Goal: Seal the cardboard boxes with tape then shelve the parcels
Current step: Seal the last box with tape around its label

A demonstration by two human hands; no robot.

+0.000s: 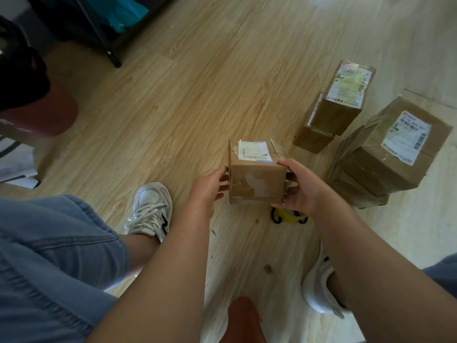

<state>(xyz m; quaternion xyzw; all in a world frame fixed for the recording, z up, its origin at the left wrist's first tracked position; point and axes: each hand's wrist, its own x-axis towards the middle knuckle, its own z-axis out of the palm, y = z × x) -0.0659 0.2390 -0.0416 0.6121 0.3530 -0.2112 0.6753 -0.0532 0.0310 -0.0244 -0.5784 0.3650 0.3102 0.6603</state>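
As left grip point(207, 188), right grip point(300, 188) clasp box point(256, 179), floor point(173, 107) opens leftward.

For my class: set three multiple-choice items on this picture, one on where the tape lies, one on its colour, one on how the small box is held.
1. Where is the tape? A. on the floor by the right hand B. on a shelf C. on a box
2. What colour is it? A. red B. yellow C. blue
3. How is the small box held? A. by one hand B. by both hands C. by none
Answers: 1 A, it lies just below that hand. 2 B, its roll is yellow. 3 B, the left hand and right hand grip its sides.
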